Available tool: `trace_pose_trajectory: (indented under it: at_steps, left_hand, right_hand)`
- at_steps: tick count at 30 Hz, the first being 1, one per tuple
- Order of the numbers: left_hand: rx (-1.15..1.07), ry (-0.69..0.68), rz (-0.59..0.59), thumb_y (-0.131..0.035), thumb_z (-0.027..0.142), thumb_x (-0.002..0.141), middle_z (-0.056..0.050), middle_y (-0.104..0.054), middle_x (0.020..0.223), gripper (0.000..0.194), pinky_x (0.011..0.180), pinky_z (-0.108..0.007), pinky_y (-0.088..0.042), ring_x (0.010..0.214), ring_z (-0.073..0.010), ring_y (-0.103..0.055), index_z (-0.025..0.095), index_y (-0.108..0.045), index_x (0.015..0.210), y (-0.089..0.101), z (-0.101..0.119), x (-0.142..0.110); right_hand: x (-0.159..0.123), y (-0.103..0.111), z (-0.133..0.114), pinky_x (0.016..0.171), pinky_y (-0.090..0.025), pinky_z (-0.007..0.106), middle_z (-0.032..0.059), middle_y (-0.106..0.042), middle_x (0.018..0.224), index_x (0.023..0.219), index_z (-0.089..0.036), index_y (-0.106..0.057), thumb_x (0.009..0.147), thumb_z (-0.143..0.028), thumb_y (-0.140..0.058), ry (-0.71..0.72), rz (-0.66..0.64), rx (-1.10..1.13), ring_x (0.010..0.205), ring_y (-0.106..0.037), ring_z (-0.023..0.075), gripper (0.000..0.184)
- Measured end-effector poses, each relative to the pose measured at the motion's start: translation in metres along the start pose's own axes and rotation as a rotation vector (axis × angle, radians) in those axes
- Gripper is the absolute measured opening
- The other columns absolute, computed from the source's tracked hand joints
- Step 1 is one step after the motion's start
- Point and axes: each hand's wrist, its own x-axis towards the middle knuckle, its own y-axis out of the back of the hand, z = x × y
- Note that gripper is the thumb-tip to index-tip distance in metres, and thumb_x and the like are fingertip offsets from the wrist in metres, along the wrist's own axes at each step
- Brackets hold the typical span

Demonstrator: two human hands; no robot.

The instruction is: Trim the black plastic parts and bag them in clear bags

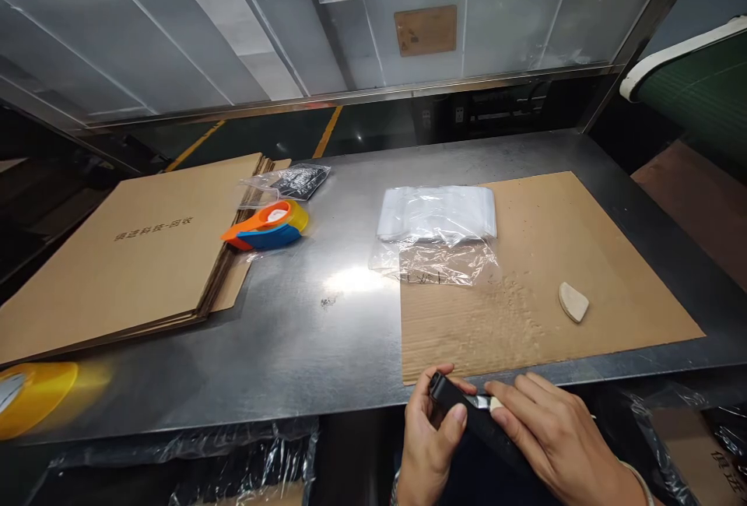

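Note:
At the table's front edge, my left hand (429,444) grips a black elongated object (449,395), its thumb along the near side. A shiny, light patch shows partway along that object. My right hand (552,432) is closed beside it, with a small pale piece (495,403) at its fingertips, pressed against the black object. Fingers hide most of the pale piece, and the lower end of the black object is partly hidden too. A cream-coloured wedge-shaped block (573,303) lies on the cardboard sheet (607,257) beyond my right hand.
Clear plastic bags (437,214) lie stacked across the sheet's left edge. Further left are an orange and blue tape dispenser (265,230), a bagged black item (300,180) and a pile of flat cardboard (128,257). A yellow tape roll (43,397) sits at the front left corner.

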Motion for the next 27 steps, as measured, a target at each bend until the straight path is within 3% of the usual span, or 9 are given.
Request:
trace_pose_trajectory:
  at_steps: [5, 12, 20, 27]
  left_hand:
    - [-0.006, -0.006, 0.017, -0.063, 0.048, 0.067, -0.008, -0.063, 0.086, 0.056, 0.075, -0.032, -0.041, 0.080, -0.0203, -0.056, 0.015, -0.045, 0.107, -0.001, 0.000, -0.001]
    - [-0.052, -0.003, -0.002, -0.063, 0.049, 0.067, -0.008, -0.064, 0.086, 0.055, 0.081, -0.034, -0.039, 0.083, -0.0219, -0.057, 0.015, -0.046, 0.107, -0.002, -0.003, 0.000]
    - [-0.066, 0.057, 0.024, -0.066, 0.049, 0.064, -0.006, -0.061, 0.086, 0.058, 0.074, -0.032, -0.041, 0.078, -0.0200, -0.056, 0.015, -0.049, 0.107, -0.003, -0.006, -0.003]
    - [-0.056, 0.069, -0.015, -0.066, 0.049, 0.064, -0.008, -0.060, 0.089, 0.058, 0.074, -0.032, -0.041, 0.079, -0.0202, -0.055, 0.015, -0.049, 0.107, -0.002, -0.007, -0.005]
  right_hand:
    - [-0.001, -0.003, 0.003, 0.057, -0.038, 0.026, 0.0028, -0.058, 0.073, 0.106, -0.023, -0.056, 0.096, -0.033, -0.031, -0.003, 0.000, -0.018, 0.067, -0.054, 0.0169, 0.029]
    - [0.003, -0.003, 0.011, 0.061, -0.038, 0.027, 0.0011, -0.057, 0.072, 0.080, -0.022, -0.055, 0.097, -0.036, -0.027, -0.163, -0.105, 0.131, 0.068, -0.054, 0.0157, 0.035]
    - [0.003, 0.002, 0.003, 0.060, -0.039, 0.026, 0.0024, -0.058, 0.075, 0.106, -0.023, -0.056, 0.096, -0.031, -0.033, -0.021, -0.052, 0.108, 0.069, -0.055, 0.0163, 0.027]
    - [0.002, 0.001, 0.001, 0.057, -0.040, 0.026, 0.0029, -0.059, 0.073, 0.107, -0.022, -0.057, 0.095, -0.032, -0.033, 0.021, -0.017, 0.023, 0.067, -0.055, 0.0170, 0.028]
